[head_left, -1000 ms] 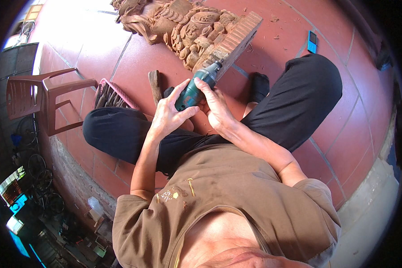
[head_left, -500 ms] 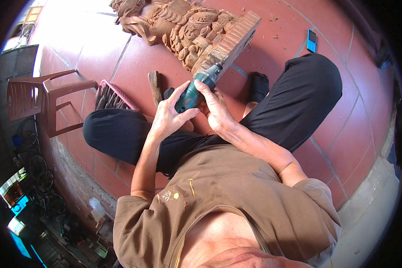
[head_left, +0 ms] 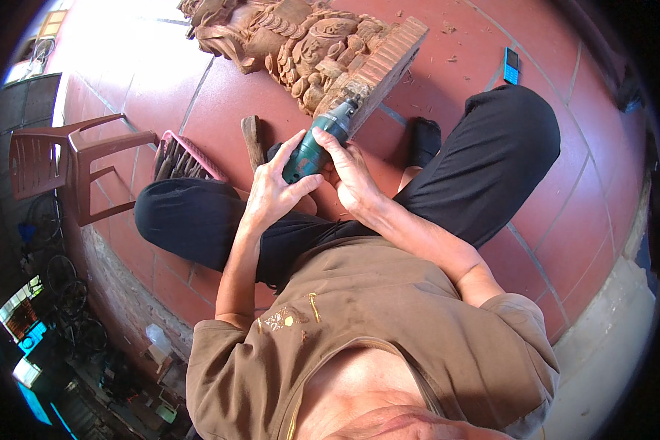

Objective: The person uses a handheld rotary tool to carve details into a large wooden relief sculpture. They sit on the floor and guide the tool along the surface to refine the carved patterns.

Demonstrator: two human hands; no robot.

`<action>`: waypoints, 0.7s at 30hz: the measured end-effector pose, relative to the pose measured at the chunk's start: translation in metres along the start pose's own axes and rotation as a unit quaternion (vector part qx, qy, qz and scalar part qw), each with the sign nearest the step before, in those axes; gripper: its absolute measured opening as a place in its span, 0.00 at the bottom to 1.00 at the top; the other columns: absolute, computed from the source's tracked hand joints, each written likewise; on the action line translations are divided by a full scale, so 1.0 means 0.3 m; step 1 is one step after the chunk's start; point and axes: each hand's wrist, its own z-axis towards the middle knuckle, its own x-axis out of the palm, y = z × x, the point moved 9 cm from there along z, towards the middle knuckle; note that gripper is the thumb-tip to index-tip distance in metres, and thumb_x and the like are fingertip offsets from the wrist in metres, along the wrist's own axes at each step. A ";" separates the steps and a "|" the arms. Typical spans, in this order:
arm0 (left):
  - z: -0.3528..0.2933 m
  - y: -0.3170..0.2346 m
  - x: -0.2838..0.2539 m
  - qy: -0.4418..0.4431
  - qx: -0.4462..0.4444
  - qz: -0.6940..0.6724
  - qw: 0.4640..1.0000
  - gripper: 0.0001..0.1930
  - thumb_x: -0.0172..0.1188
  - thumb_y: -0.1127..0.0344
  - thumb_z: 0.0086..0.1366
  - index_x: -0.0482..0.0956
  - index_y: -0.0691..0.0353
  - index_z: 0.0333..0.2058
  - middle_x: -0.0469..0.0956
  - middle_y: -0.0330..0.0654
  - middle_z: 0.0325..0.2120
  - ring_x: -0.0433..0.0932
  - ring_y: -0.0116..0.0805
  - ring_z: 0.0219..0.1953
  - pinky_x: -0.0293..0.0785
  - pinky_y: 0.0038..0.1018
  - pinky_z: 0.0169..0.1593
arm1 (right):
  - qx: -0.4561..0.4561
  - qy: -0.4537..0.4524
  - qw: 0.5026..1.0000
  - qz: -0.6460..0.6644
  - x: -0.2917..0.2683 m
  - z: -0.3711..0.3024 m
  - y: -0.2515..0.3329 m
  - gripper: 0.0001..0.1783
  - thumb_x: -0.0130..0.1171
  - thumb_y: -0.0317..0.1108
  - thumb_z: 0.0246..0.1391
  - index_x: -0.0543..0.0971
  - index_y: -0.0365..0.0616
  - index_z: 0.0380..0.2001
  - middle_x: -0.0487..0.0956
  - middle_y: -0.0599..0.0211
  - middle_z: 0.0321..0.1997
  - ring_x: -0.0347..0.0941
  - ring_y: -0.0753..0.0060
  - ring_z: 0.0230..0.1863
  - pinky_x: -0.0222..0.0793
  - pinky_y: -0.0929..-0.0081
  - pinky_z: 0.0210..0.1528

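Observation:
Between my two hands is a teal die grinder with a grey nose, tilted up and to the right. My left hand grips its rear left side, thumb laid across the back end. From the right, my right hand wraps the body, its thumb on top and its other fingers partly hidden underneath. The nose points at the near end of a brown wooden carving, covered in rounded relief figures and lying on its side. At its ridged base the grinder's tip is too small to tell whether it touches the wood.
Left of my knee stand a brown plastic chair and a pink basket of dark, slender tools. A wooden mallet-like piece lies by my shin. On the red tiles are wood chips and a blue keypad phone.
Both hands and the die grinder have shifted slightly left, with the nose a little higher along the base. The carving stays where it was.

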 end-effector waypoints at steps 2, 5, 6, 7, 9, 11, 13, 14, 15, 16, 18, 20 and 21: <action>0.000 -0.005 -0.006 -0.010 0.011 0.000 1.000 0.38 0.71 0.61 0.52 0.66 0.63 0.60 0.78 0.53 0.44 0.79 0.39 0.45 0.72 0.32 0.51 | 0.008 0.005 1.000 0.001 0.004 0.008 -0.004 0.25 0.70 0.49 0.48 0.76 0.43 0.40 0.77 0.71 0.38 0.73 0.79 0.38 0.72 0.76 0.41; -0.002 -0.004 -0.006 -0.014 0.006 -0.001 1.000 0.38 0.71 0.62 0.52 0.66 0.64 0.61 0.77 0.53 0.46 0.78 0.39 0.47 0.71 0.31 0.52 | 0.006 0.009 1.000 -0.001 0.003 0.024 -0.011 0.24 0.70 0.48 0.48 0.76 0.43 0.40 0.77 0.71 0.38 0.73 0.79 0.38 0.71 0.76 0.41; -0.003 -0.005 -0.006 -0.015 0.006 0.000 1.000 0.38 0.71 0.61 0.52 0.66 0.64 0.61 0.78 0.53 0.45 0.78 0.39 0.46 0.71 0.31 0.52 | 0.006 0.008 1.000 -0.002 0.003 0.023 -0.011 0.24 0.70 0.48 0.48 0.76 0.43 0.41 0.76 0.71 0.38 0.73 0.79 0.38 0.72 0.76 0.40; -0.003 -0.009 -0.008 -0.015 0.007 0.002 1.000 0.38 0.71 0.61 0.51 0.66 0.63 0.61 0.78 0.53 0.45 0.79 0.39 0.46 0.71 0.31 0.52 | 0.006 0.007 1.000 -0.003 0.003 0.020 -0.010 0.24 0.70 0.48 0.48 0.76 0.43 0.41 0.76 0.71 0.38 0.73 0.79 0.38 0.72 0.76 0.40; -0.004 -0.011 -0.008 -0.014 0.011 0.004 1.000 0.38 0.71 0.60 0.51 0.66 0.63 0.61 0.78 0.53 0.43 0.79 0.39 0.45 0.72 0.32 0.51 | 0.006 -0.001 1.000 -0.008 0.005 0.009 -0.006 0.25 0.69 0.48 0.48 0.76 0.43 0.41 0.76 0.71 0.38 0.74 0.78 0.38 0.73 0.75 0.39; -0.004 -0.011 -0.006 -0.011 0.019 0.005 1.000 0.39 0.71 0.60 0.51 0.66 0.63 0.60 0.79 0.54 0.42 0.80 0.40 0.43 0.72 0.32 0.50 | 0.005 -0.014 1.000 -0.016 0.002 -0.008 0.001 0.25 0.69 0.48 0.49 0.75 0.43 0.42 0.76 0.71 0.38 0.74 0.78 0.38 0.73 0.75 0.38; -0.001 -0.014 -0.003 -0.006 0.015 0.002 1.000 0.38 0.71 0.59 0.51 0.67 0.63 0.60 0.79 0.54 0.40 0.80 0.41 0.42 0.73 0.32 0.49 | 0.005 -0.010 1.000 -0.013 -0.002 -0.011 0.002 0.25 0.69 0.49 0.49 0.75 0.43 0.42 0.76 0.70 0.38 0.74 0.78 0.38 0.74 0.74 0.37; 0.000 -0.016 -0.001 -0.004 0.013 0.001 1.000 0.38 0.71 0.59 0.51 0.67 0.63 0.60 0.79 0.54 0.38 0.80 0.41 0.41 0.73 0.32 0.48 | 0.005 -0.008 1.000 -0.012 -0.004 -0.012 0.003 0.25 0.69 0.49 0.49 0.75 0.42 0.42 0.76 0.70 0.38 0.74 0.77 0.38 0.74 0.74 0.36; 0.000 -0.016 0.001 -0.003 0.014 0.002 1.000 0.38 0.70 0.58 0.51 0.67 0.63 0.60 0.79 0.54 0.38 0.80 0.41 0.41 0.73 0.33 0.48 | 0.005 -0.012 1.000 -0.014 -0.007 -0.016 0.005 0.25 0.69 0.49 0.49 0.75 0.42 0.42 0.76 0.70 0.37 0.74 0.77 0.38 0.74 0.74 0.37; 0.002 -0.016 0.005 -0.003 0.014 0.003 1.000 0.38 0.70 0.58 0.51 0.67 0.63 0.60 0.79 0.54 0.37 0.80 0.42 0.40 0.73 0.33 0.48 | 0.006 -0.016 1.000 -0.016 -0.008 -0.021 0.009 0.25 0.69 0.49 0.49 0.75 0.42 0.42 0.76 0.70 0.37 0.74 0.78 0.38 0.74 0.74 0.37; 0.004 -0.016 0.007 -0.002 0.016 0.006 1.000 0.38 0.70 0.58 0.51 0.67 0.63 0.60 0.80 0.54 0.37 0.81 0.42 0.40 0.73 0.33 0.47 | 0.004 -0.016 1.000 -0.017 -0.010 -0.023 0.013 0.25 0.68 0.49 0.49 0.75 0.42 0.42 0.76 0.71 0.37 0.74 0.78 0.38 0.74 0.74 0.38; 0.005 -0.016 0.007 -0.002 0.021 0.010 1.000 0.37 0.70 0.58 0.51 0.67 0.63 0.59 0.80 0.54 0.36 0.81 0.43 0.40 0.73 0.33 0.47 | -0.001 -0.006 1.000 -0.014 -0.011 -0.019 0.012 0.25 0.68 0.50 0.50 0.75 0.42 0.42 0.76 0.71 0.37 0.74 0.78 0.38 0.74 0.74 0.39; 0.005 -0.019 0.008 0.001 0.020 0.006 1.000 0.37 0.70 0.58 0.52 0.67 0.63 0.59 0.80 0.54 0.36 0.81 0.43 0.40 0.73 0.33 0.47 | -0.003 -0.008 1.000 -0.014 -0.014 -0.019 0.012 0.25 0.68 0.50 0.50 0.75 0.42 0.42 0.76 0.71 0.37 0.74 0.78 0.38 0.74 0.74 0.40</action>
